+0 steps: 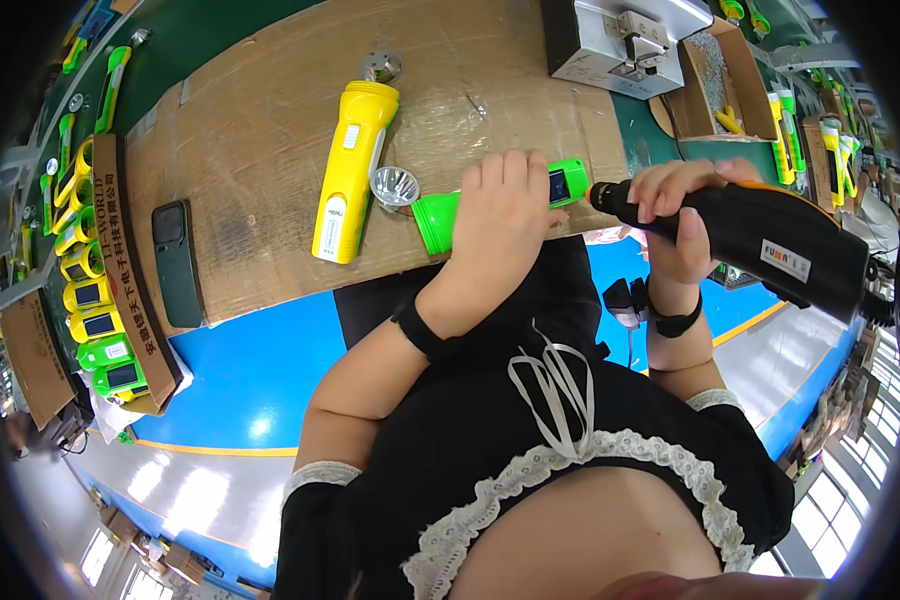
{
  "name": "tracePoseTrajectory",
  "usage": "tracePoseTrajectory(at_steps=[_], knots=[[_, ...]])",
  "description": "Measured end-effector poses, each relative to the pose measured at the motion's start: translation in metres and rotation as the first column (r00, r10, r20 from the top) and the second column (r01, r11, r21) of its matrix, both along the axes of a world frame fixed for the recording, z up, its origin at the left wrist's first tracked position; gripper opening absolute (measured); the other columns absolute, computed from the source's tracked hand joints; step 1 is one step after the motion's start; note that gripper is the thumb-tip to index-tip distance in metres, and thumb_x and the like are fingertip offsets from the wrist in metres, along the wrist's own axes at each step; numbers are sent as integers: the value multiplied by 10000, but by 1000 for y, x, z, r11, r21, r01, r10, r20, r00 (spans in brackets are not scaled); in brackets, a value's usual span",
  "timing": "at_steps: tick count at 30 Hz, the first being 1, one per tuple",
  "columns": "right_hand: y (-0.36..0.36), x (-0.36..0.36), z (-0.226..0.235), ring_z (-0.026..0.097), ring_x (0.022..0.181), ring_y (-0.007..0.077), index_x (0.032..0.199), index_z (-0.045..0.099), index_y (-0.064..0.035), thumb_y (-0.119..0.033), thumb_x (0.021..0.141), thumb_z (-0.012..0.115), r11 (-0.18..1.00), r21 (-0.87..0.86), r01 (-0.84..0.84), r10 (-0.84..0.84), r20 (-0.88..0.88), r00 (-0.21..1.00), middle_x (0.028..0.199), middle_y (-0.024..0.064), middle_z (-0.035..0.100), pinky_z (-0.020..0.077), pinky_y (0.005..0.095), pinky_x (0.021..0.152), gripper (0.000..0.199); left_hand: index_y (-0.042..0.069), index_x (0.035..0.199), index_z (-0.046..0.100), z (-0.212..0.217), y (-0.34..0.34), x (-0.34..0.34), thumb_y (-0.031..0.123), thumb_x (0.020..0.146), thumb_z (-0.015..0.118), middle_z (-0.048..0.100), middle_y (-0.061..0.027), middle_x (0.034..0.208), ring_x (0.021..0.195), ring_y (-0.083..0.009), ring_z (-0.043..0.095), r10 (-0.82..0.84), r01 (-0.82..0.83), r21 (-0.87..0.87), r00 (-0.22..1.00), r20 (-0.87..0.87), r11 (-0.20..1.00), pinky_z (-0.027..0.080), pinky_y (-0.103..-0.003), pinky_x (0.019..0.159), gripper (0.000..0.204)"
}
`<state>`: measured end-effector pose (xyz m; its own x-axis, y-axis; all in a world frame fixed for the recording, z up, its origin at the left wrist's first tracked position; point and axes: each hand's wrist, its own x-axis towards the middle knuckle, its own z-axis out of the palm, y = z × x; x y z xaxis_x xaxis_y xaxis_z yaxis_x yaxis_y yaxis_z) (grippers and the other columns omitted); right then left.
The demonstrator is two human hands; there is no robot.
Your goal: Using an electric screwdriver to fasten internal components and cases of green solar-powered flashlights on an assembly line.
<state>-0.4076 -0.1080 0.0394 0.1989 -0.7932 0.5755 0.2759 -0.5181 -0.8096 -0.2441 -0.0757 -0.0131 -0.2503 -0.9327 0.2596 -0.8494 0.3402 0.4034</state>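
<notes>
My left hand (pixel 502 212) is closed over a green flashlight (pixel 435 222) and presses it to the cardboard near the bench's front edge. My right hand (pixel 678 200) grips a black electric screwdriver (pixel 780 235), held sideways. Its tip points at the flashlight's right end, where a small dark panel shows; whether tip and flashlight touch, I cannot tell. A shiny reflector (pixel 395 187) lies by the green flashlight's wide head. Left of it rests a yellow flashlight (pixel 352 180) with another silvery reflector (pixel 381 67) at its head.
A cardboard sheet (pixel 260 110) covers the bench. At its left lie a dark phone (pixel 177 265) and a long carton (pixel 130 270) beside several yellow and green flashlights. At the back right stand a metal case (pixel 610 45) and a carton of small screws (pixel 710 75).
</notes>
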Motion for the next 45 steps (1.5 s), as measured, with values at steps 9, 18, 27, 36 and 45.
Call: tracePoseTrajectory(at_steps=[9,18,27,36,45], knots=[[-8,-4,18,494,581,176,1320,297,-62,-187,815,569,1000,17,-12,11,77,997,741,49,495,440,360,599,587,34,1086,561,1,-8,4,319,661,747,522,-96,933,897,-264,514,-6,6,-6,1000,-2,1000,413,-367,756,545],[-101,-17,59,551,630,228,1364,226,-2,-28,834,510,937,-252,241,-200,175,964,755,121,539,479,452,660,601,34,1038,562,3,-2,2,312,657,741,517,-95,920,866,-267,514,-12,12,-8,1000,7,1000,407,-367,725,505],[-124,-10,53,576,603,216,767,573,81,42,810,538,911,-59,407,-409,-15,913,718,116,571,502,358,622,67,49,1001,559,3,4,3,280,657,741,498,-88,876,830,-264,507,22,-22,-11,999,-31,1000,391,-358,694,453],[-29,0,44,506,553,172,1308,259,-8,-79,849,536,995,-50,82,-78,85,993,696,87,489,470,351,592,540,62,1012,561,-6,8,-2,266,655,741,496,-72,862,815,-246,506,25,-28,-112,999,-35,993,385,-350,694,449],[-24,11,35,511,563,172,1239,279,-9,19,836,520,993,31,115,-116,49,992,696,87,490,478,326,612,470,67,1023,562,-2,2,-2,279,647,739,497,-71,865,804,-242,504,35,-35,-113,999,-5,993,385,-352,690,467]])
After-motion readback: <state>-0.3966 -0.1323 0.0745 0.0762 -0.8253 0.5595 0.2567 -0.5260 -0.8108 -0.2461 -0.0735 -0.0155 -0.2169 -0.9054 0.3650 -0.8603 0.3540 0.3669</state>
